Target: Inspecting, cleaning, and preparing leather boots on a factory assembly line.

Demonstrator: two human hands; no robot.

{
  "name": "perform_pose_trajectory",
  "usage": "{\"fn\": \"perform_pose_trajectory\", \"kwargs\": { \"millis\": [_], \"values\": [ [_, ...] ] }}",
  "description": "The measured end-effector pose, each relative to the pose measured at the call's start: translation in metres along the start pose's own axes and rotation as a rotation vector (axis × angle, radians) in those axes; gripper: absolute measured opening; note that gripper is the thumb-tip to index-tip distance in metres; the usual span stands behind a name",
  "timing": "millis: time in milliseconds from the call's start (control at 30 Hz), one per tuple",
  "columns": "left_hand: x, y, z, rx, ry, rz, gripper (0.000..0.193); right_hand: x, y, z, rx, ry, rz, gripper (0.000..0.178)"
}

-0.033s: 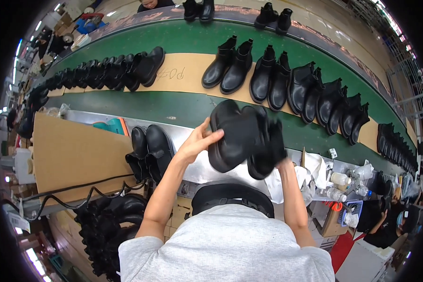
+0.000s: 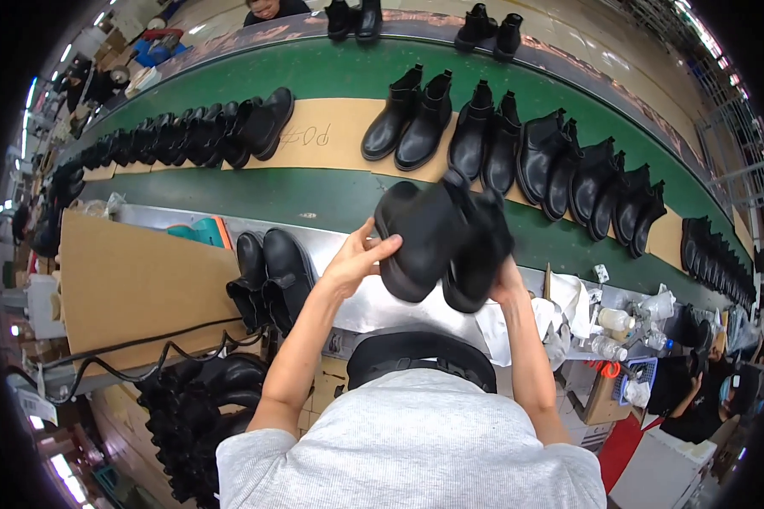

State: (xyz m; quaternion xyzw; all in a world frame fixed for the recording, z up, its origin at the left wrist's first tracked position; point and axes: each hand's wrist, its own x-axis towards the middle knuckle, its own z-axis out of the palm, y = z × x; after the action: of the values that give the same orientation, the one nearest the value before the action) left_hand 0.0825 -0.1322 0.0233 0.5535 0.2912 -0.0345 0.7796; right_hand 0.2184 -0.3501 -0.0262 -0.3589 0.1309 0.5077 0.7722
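Note:
In front of me, above the metal worktop edge, I hold a pair of black ankle boots, slightly blurred. My left hand [image 2: 361, 257] is closed on the left boot [image 2: 424, 242], thumb on its upper and fingers going round toward the sole. My right hand [image 2: 508, 282] grips the right boot [image 2: 477, 267] from its outer side; the boot hides some fingers. The two boots are side by side, overlapping, toes pointing toward me. Left of my left hand, another pair of black boots [image 2: 282, 267] stands on the worktop.
Finished-looking black boots [image 2: 420, 127] line cardboard strips on the green conveyor [image 2: 331, 191] beyond. A cardboard sheet [image 2: 144, 288] and coiled black cable lie left. Clear bottles [image 2: 613, 321] and white cloth [image 2: 569, 305] sit right. A person [image 2: 272, 8] is across the conveyor.
The held boots have turned a little, their shafts swinging up and away from me. My right hand shows more beside the right boot. My left hand keeps its grip.

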Motion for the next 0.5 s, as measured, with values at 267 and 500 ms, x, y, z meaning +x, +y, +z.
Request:
{"fn": "perform_pose_trajectory", "kwargs": {
  "millis": [267,500],
  "values": [
    [0.034,-0.033,-0.001,-0.627,0.059,-0.128,0.030,0.028,-0.006,0.018,-0.098,0.085,-0.058,0.040],
    [0.035,-0.034,-0.003,-0.645,0.138,-0.142,0.038,0.033,-0.004,0.020,-0.045,0.118,-0.021,0.040]
  ]
}}
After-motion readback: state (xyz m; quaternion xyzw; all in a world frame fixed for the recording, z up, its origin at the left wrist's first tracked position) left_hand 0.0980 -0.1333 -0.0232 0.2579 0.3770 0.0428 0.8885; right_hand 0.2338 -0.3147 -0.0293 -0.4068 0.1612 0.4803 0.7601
